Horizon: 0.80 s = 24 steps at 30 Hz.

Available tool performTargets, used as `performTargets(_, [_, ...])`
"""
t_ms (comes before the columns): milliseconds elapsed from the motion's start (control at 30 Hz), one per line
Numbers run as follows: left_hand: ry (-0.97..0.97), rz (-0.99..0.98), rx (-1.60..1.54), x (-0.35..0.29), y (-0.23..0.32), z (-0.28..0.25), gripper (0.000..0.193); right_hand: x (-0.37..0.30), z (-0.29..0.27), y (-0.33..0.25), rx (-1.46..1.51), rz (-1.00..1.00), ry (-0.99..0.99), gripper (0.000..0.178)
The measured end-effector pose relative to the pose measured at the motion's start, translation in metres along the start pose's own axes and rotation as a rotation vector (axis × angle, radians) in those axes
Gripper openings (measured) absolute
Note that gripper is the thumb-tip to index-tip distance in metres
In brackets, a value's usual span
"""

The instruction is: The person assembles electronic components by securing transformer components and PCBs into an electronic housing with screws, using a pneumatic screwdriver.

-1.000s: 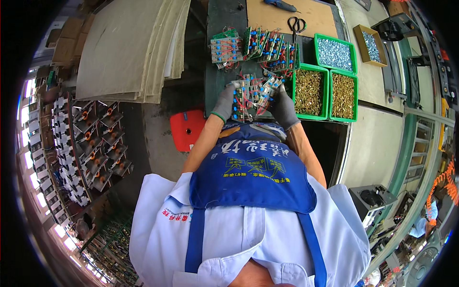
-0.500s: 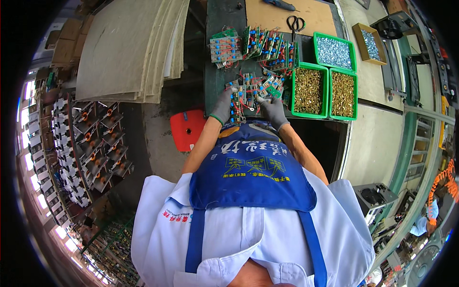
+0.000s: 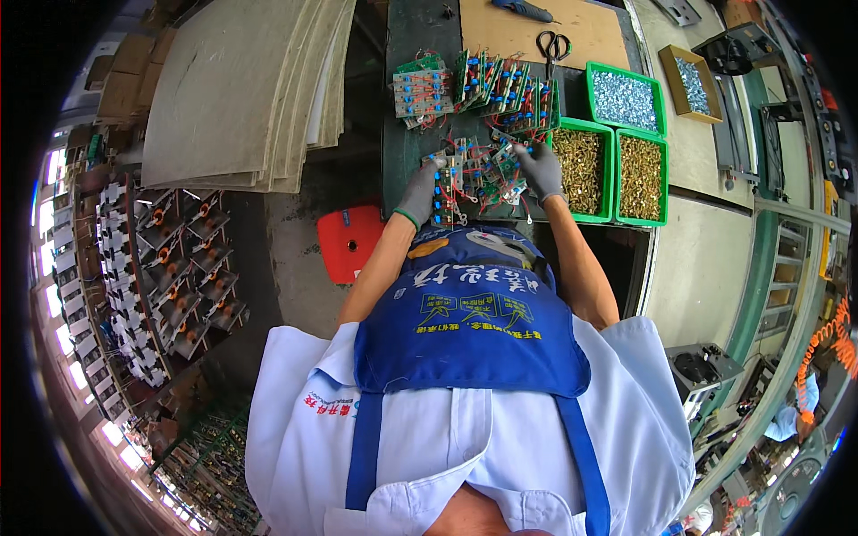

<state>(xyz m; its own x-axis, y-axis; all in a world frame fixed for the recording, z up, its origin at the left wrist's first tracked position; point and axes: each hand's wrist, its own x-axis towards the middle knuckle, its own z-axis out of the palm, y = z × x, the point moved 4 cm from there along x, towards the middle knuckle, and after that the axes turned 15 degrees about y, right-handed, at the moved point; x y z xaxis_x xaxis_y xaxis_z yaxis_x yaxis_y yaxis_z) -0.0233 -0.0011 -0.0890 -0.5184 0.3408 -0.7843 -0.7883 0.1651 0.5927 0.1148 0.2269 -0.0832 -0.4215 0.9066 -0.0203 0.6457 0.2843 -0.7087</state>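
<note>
My left hand (image 3: 418,194), in a grey glove, is closed on the left edge of a circuit board (image 3: 445,195) with a row of blue parts, near the front edge of the dark worktable (image 3: 398,161). To its right lies a loose heap of circuit boards (image 3: 487,171) with red wires and ring terminals. My gloved right hand (image 3: 542,173) is at the heap's right side, beside a green tray. Its fingertips are closed on the edge of a greenish circuit board (image 3: 507,166); the grip is partly hidden.
Behind the heap stand several upright circuit boards (image 3: 505,87) and a flat stack of them (image 3: 423,92). On the right are green trays of brass parts (image 3: 576,170) and silvery parts (image 3: 624,98). Scissors (image 3: 553,46) lie farther back. A red stool (image 3: 350,243) stands at lower left.
My right hand has moved right and away from me, from the heap's near edge to its far right side. Boards in the heap have shifted. The left hand has barely moved.
</note>
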Motion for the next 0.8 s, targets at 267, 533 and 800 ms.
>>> performTargets(267, [-0.141, 0.158, 0.097, -0.020, 0.012, 0.022, 0.041, -0.041, -0.001, -0.061, 0.579, 0.470, -0.447, 0.043])
performTargets(533, [-0.228, 0.482, 0.475, -0.040, 0.040, 0.038, 0.047, -0.064, 0.013, -0.069, 0.788, 0.447, -0.338, 0.030])
performTargets(800, [-0.377, 0.483, 0.479, -0.049, 0.049, 0.037, 0.044, -0.074, 0.016, -0.059, 0.938, 0.555, -0.607, 0.027])
